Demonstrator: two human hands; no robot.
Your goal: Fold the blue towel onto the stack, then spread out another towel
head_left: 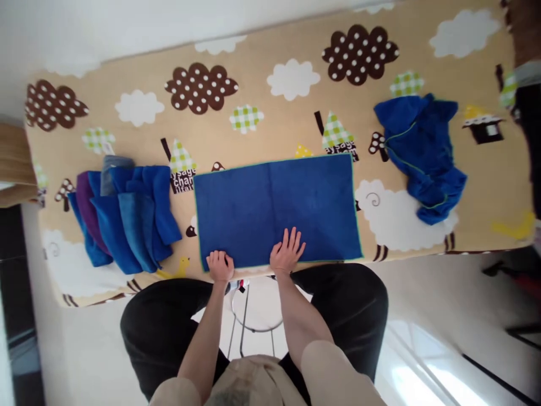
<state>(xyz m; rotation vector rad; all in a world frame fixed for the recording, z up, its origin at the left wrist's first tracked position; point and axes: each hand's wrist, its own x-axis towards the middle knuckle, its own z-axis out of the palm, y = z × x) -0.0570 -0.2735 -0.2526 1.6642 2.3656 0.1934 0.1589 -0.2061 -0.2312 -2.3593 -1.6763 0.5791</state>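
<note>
A blue towel (313,197) with a thin green edge lies spread flat as a wide rectangle in front of me, a faint crease running down its middle. At its near left corner, my left hand (220,266) is closed, with curled fingers on the towel's edge. My right hand (287,252) lies flat on the towel near the middle of the near edge, fingers spread and palm down. To the right is a crumpled blue towel (426,152), also green-edged. On the left sits a pile of folded cloths (127,214) in blues, purple and grey-blue.
A beige patterned cloth (253,141) with clouds, sheep and trees covers the long table. A white wall (127,22) runs along the far side. Below the near edge, between my knees, a round stool (257,304) with thin legs stands on the floor.
</note>
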